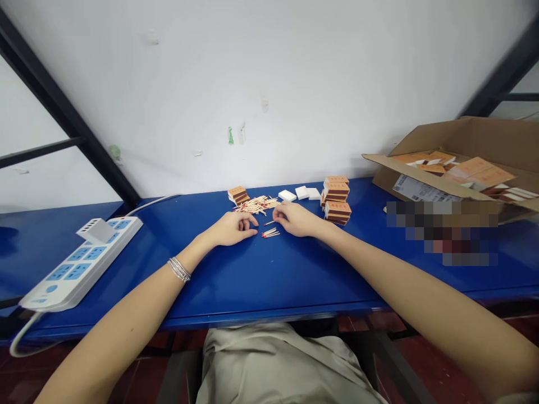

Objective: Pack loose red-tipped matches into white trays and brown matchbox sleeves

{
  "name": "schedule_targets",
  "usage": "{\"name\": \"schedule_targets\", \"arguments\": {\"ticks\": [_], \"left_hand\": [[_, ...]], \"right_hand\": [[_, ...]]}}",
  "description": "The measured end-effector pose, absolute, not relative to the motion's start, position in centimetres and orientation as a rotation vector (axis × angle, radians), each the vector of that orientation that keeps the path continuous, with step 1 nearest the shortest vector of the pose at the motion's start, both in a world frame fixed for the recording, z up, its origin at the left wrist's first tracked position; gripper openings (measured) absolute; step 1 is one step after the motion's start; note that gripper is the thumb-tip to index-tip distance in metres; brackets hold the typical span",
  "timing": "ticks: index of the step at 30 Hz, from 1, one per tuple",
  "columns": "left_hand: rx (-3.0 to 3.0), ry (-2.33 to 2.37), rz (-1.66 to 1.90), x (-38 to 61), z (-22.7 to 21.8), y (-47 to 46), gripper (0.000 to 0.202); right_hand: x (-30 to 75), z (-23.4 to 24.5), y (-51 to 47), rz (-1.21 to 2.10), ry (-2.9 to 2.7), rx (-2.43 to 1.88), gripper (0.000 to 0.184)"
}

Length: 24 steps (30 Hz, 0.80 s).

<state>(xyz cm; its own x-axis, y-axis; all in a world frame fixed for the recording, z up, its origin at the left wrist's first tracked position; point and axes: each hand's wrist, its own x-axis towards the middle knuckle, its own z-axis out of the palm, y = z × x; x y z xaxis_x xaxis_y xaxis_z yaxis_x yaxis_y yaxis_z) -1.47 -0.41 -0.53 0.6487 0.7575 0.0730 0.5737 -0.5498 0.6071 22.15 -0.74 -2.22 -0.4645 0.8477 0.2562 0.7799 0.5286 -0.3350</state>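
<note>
Presently, pinching a single match (269, 223) in the fingertips of the right hand (295, 219), with its free end turned toward the left hand (234, 227). Holding the left hand just across, with thumb and forefinger apart and the other fingers curled inward; hard to say whether hiding something under these curled fingers. Can see a small group of matches (270, 233) just below the single match, lying on the blue table (261, 292) between both hands, with red heads toward the left. Behind the hands, can see also a heap of loose matches (256, 205), pointing in many directions and reaching close to a low stack of matchboxes (238, 195). To the right of this heap, can count three white matchbox trays (302, 192), lying near each other before the wall (303, 101). Further right, behind the right forearm, can find taller piles of orange and brown matchboxes (336, 188). Must mention, at the far right, an open cardboard box (497, 134) containing more matchboxes (478, 168). At the left, can notice a white power strip (80, 266) with blue sockets, bearing a white charger (96, 230). Wearing silver bracelets (179, 270) on the left wrist.
</note>
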Motion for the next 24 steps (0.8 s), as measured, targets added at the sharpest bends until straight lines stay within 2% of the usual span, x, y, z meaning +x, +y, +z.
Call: {"name": "schedule_targets", "arguments": {"ticks": [4,11,17,24], "left_hand": [[2.336,1.030,0.455,-1.5,-0.7,-0.4,0.026],[2.354,1.030,0.449,-1.6,-0.7,-0.2,0.026],[2.365,1.029,0.451,-1.6,-0.7,-0.3,0.027],[2.348,1.022,0.464,-1.6,-0.8,-0.2,0.027]], "right_hand": [[21.5,-1.9,-1.5,0.339,-2.446,-1.170,0.014],[21.9,-1.8,-1.1,0.448,-2.328,-1.219,0.011],[22.0,-2.7,-0.2,0.330,-2.177,-1.282,0.007],[20.4,-2.8,0.4,0.212,-2.156,-1.437,0.020]]}}
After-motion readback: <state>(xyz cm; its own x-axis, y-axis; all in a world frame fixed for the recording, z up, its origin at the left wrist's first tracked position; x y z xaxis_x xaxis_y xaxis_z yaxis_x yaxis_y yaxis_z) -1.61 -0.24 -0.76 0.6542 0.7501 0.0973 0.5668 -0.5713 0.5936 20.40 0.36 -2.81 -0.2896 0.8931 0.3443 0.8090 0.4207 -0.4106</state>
